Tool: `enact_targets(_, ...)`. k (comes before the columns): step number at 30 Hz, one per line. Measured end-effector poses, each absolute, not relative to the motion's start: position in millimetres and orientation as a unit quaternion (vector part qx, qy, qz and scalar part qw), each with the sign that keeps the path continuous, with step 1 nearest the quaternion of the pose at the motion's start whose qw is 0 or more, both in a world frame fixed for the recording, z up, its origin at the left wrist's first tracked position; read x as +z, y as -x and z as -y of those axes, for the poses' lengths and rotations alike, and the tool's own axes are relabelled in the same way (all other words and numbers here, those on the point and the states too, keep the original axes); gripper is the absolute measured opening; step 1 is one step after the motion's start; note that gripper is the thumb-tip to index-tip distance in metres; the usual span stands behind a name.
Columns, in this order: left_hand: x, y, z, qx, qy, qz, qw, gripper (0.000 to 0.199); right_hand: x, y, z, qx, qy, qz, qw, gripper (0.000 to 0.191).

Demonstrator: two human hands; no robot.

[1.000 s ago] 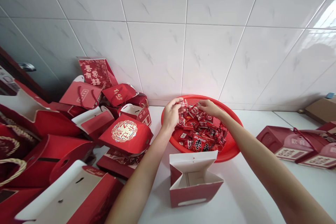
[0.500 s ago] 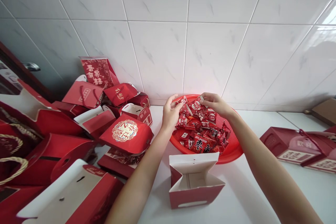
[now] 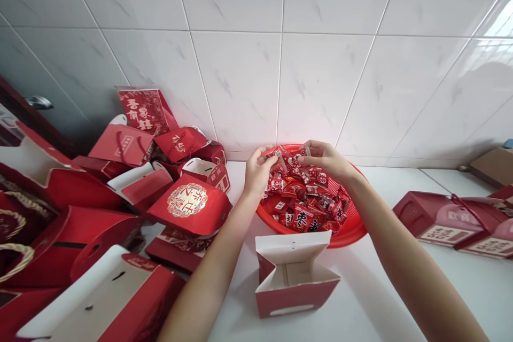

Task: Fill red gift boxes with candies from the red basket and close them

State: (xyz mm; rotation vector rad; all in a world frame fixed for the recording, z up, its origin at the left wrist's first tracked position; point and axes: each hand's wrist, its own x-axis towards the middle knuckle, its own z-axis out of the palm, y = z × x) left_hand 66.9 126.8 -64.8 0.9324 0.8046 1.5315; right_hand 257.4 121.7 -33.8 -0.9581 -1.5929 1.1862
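My left hand [image 3: 258, 170] is over the far left rim of a red plastic basket [image 3: 355, 231], its thumb and fingers closed on a small red wrapped candy [image 3: 279, 154]. Across from it, my right hand [image 3: 325, 160] pinches another red wrapped candy [image 3: 294, 160] with white print. Below both hands, the basket holds a heap of red wrapped candies [image 3: 310, 216], some with dark lettering. In front of the basket stands an open red gift box [image 3: 297, 299], its white inside facing up; no candy shows in it.
Many red gift boxes [image 3: 188, 206] are piled on the left, some with flaps up and rope handles. Closed dark red boxes [image 3: 441, 219] stand on the white counter [image 3: 385, 288] at right, with a brown cardboard box [image 3: 495, 168] behind. A tiled wall [image 3: 240, 91] rises behind the basket.
The whole view has shifted slightly. My right hand has come a little closer to my left, and the candy in it has turned. The open box and basket stay in place.
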Motion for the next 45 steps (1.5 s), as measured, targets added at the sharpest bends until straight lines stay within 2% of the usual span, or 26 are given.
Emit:
enact_targets(3, -65, -67, -125, 0.643, -0.417, -0.341, 0.544, 0.036, -36, -257, -120, 0.482, 0.402, 0.639, 0.445, 0.041)
enact_targets(7, -71, -67, -127, 0.622, -0.464, -0.344, 0.528, 0.03, -36, -257, -116, 0.479, 0.417, 0.632, 0.444, 0.044)
enact_targets(14, -69, -66, -125, 0.613, -0.489, -0.329, 0.527, 0.031, -33, -259, -109, 0.469, 0.391, 0.668, 0.425, 0.037)
enact_targets(20, -67, -65, -123, 0.588, -0.529, -0.325, 0.518, 0.042, -34, -264, -107, 0.459, 0.391, 0.665, 0.441, 0.038)
enact_targets(25, -71, -64, -126, 0.612, -0.522, -0.336, 0.491, 0.043, -36, -268, -110, 0.374, 0.429, 0.681, 0.461, 0.039)
enact_targets(28, -70, -64, -126, 0.631, -0.5, -0.343, 0.483, 0.045, -42, -274, -120, 0.328, 0.501, 0.635, 0.487, 0.032)
enact_targets(32, -69, -65, -125, 0.637, -0.493, -0.339, 0.486, 0.046, -56, -285, -133, 0.253, 0.623, 0.596, 0.438, 0.018)
enact_targets(36, -71, -65, -128, 0.662, -0.461, -0.34, 0.483, 0.047, -69, -294, -141, 0.229, 0.665, 0.586, 0.403, 0.012)
enact_targets(40, -72, -65, -132, 0.684, -0.408, -0.341, 0.5, 0.049, -78, -295, -146, 0.212, 0.689, 0.592, 0.359, 0.02)
enact_targets(45, -71, -65, -131, 0.68, -0.409, -0.338, 0.506, 0.049, -93, -289, -155, 0.206, 0.686, 0.638, 0.285, 0.041)
